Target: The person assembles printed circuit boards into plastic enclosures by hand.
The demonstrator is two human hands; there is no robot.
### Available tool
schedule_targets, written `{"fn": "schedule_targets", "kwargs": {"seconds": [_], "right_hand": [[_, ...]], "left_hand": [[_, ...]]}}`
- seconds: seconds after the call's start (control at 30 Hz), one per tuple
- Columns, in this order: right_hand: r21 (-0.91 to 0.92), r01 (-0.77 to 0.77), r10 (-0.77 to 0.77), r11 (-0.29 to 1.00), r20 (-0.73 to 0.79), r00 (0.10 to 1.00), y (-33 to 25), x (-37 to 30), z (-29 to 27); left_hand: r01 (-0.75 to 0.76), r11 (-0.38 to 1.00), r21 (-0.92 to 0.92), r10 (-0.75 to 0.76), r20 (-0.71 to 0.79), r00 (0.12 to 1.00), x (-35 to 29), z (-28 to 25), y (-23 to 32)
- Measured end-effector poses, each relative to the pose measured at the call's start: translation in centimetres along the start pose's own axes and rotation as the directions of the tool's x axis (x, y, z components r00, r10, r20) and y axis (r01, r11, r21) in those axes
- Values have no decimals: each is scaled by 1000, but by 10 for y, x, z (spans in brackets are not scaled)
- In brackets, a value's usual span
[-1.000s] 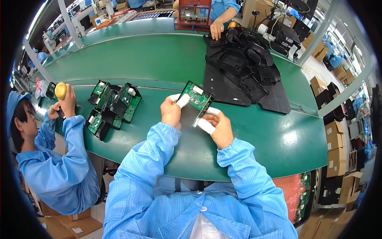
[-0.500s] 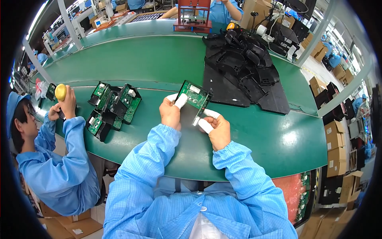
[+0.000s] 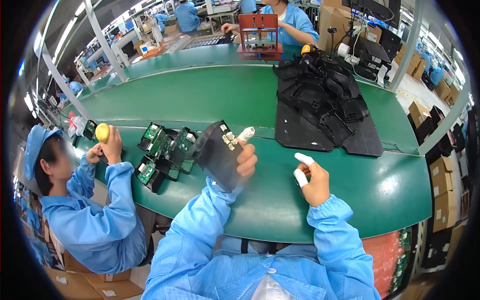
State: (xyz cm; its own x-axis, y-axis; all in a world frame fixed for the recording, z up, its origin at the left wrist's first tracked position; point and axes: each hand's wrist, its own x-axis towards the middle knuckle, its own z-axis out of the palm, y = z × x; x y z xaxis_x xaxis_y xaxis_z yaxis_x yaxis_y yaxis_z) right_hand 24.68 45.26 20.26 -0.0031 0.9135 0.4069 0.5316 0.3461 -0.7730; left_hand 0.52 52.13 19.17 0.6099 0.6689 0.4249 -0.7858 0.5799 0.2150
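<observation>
Left hand (image 3: 246,162) grips black housing (image 3: 216,152) at its edge, fingers curled, slight blur; housing tilted above green table (image 3: 270,205), toward 9 o'clock of hand, cluster of pale connectors (image 3: 230,140) facing up. Right hand (image 3: 316,184) at 4 o'clock from left, empty, half-open, white-wrapped thumb and forefinger apart. Green circuit-board assemblies (image 3: 172,147) at 9 o'clock, just beyond housing. Heaped black plastic parts (image 3: 327,95) at 2 o'clock. Red fixture (image 3: 258,32) at 12.

The right hand (image 3: 316,187) has let go of the board unit (image 3: 216,152), which the left hand (image 3: 246,161) now holds with its black back showing.
</observation>
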Motion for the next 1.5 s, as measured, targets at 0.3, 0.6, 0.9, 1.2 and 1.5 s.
{"fn": "schedule_targets", "kwargs": {"seconds": [0.3,0.6,0.9,1.2,1.5], "right_hand": [[-238,7,-23,971,-62,998,18,-1,-16],[-472,221,-230,854,38,972,22,-36,-18],[-440,4,-87,898,-168,982,31,-56,-36],[-69,-511,157,857,-909,386,125,-230,-226],[-527,-839,485,-135,-773,408,349,-332,-381]], "left_hand": [[48,225,973,647,-186,739,-5,15,20],[666,-743,-72,622,295,725,-77,62,81],[0,-531,847,175,110,978,132,26,-97],[-272,-522,808,-224,178,958,205,-48,-195],[-209,-773,599,-44,278,960,185,5,-213]]}}
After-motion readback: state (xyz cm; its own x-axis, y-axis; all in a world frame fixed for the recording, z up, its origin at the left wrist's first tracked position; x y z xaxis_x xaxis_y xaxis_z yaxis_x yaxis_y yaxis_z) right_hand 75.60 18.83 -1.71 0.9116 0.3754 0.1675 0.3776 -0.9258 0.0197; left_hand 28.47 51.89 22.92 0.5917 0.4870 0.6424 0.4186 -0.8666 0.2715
